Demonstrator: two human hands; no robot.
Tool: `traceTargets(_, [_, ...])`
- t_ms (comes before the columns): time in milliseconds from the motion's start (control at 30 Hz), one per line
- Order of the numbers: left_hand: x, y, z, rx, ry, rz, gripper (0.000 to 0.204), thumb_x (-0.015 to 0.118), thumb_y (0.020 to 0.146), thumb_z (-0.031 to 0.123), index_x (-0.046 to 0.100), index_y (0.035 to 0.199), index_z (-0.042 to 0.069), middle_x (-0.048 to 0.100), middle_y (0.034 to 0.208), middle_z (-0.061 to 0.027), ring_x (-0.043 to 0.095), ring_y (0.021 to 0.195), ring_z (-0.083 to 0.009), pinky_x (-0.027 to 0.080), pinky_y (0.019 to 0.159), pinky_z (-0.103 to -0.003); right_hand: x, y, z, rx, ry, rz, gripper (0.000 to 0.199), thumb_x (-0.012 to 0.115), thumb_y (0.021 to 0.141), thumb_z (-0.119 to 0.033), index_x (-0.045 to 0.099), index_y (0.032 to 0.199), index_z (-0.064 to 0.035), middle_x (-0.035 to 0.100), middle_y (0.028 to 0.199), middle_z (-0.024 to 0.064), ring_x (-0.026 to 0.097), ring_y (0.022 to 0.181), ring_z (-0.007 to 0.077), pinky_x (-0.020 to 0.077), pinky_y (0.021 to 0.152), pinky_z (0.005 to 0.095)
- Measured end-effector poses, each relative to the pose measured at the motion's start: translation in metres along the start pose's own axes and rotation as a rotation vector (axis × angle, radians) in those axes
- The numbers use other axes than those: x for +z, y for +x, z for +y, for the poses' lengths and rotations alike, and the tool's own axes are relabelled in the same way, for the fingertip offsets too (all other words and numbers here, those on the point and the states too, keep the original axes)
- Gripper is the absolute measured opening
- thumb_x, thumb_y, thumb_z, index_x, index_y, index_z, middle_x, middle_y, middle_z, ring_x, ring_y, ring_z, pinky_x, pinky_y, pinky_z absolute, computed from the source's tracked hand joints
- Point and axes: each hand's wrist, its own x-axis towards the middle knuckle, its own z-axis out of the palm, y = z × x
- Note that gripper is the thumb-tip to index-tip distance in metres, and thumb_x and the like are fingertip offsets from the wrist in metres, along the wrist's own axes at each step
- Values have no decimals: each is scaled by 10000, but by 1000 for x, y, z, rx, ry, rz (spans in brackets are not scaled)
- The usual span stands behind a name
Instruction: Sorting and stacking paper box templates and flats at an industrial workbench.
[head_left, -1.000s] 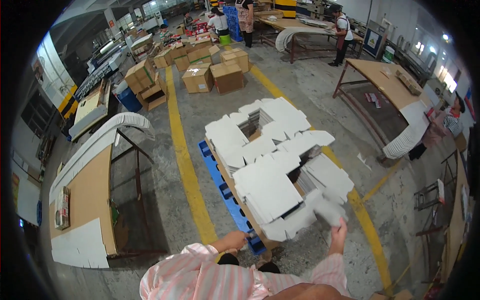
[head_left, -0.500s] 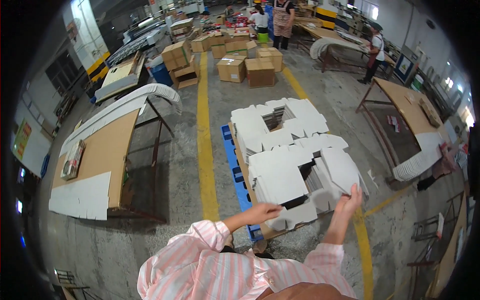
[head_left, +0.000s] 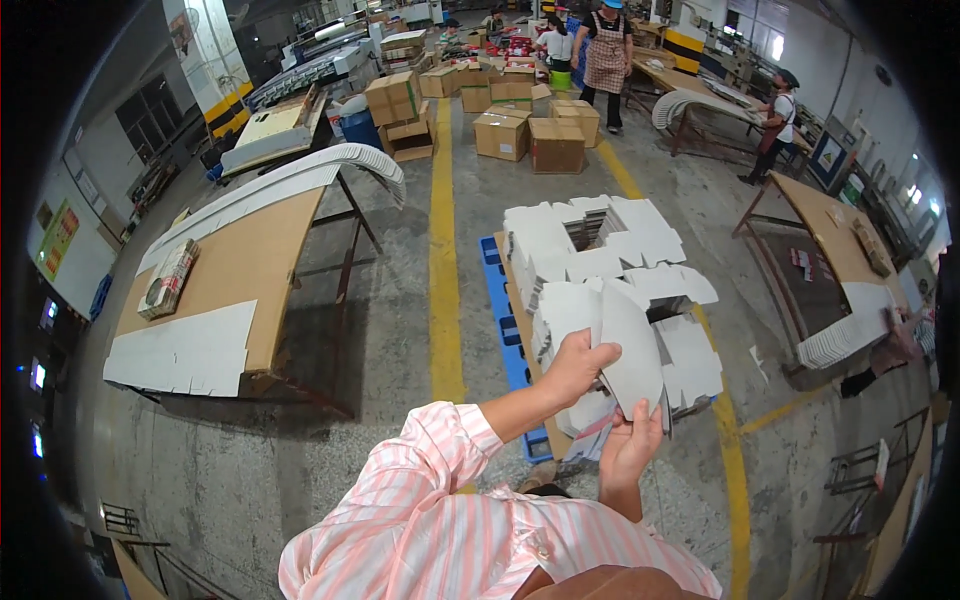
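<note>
Before me, stacks of white die-cut cardboard blanks (head_left: 655, 235) rest on a blue pallet (head_left: 515, 352) with a brown board between. A small bunch of white cardboard blanks (head_left: 630, 345) is lifted over the near stacks, tilted. My left hand (head_left: 580, 368) is closed on its left edge, thumb on top. Lower down, my right hand (head_left: 632, 442) pinches the bottom corner of the same bunch. Coloured print shows on a sheet edge below my left hand. How many sheets are held I cannot tell.
Brown-topped tables stand at left (head_left: 235, 265) and right (head_left: 815, 225), bearing fanned white sheets. Cardboard boxes (head_left: 555, 145) sit on the floor ahead. A person in a checked apron (head_left: 606, 65) stands beyond them; another works at a far right table (head_left: 777, 120). Yellow lines (head_left: 445, 260) flank the pallet.
The blanks have moved left from the right-hand stack, with my right hand. My left hand, formerly free above the near stack, now grips them too. The view has shifted slightly left.
</note>
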Motion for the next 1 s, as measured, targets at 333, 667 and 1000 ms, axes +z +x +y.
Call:
traceTargets(333, [-66, -105, 39, 14, 214, -1, 171, 545, 745, 132, 589, 815, -17, 572, 712, -19, 515, 590, -73, 408, 497, -226, 20, -163, -22, 418, -12, -720, 363, 506, 868, -258, 458, 1126, -7, 557, 1032, 155, 591, 756, 222, 482, 634, 300])
traceTargets(667, [-58, -209, 107, -8, 352, 34, 157, 591, 725, 169, 607, 763, 17, 561, 669, 12, 478, 557, -53, 360, 495, -200, -140, -115, 36, 407, -258, -59, 284, 498, 869, -216, 515, 1080, -26, 593, 924, 88, 568, 763, 137, 462, 632, 270])
traceTargets(1000, [-1, -319, 200, 124, 744, 593, 169, 537, 652, 143, 538, 765, 19, 424, 581, 43, 392, 510, -42, 317, 484, -182, -264, -156, 230, 1028, -499, -31, 455, 576, 780, -392, 473, 1102, -87, 551, 962, 65, 540, 854, 172, 435, 716, 387])
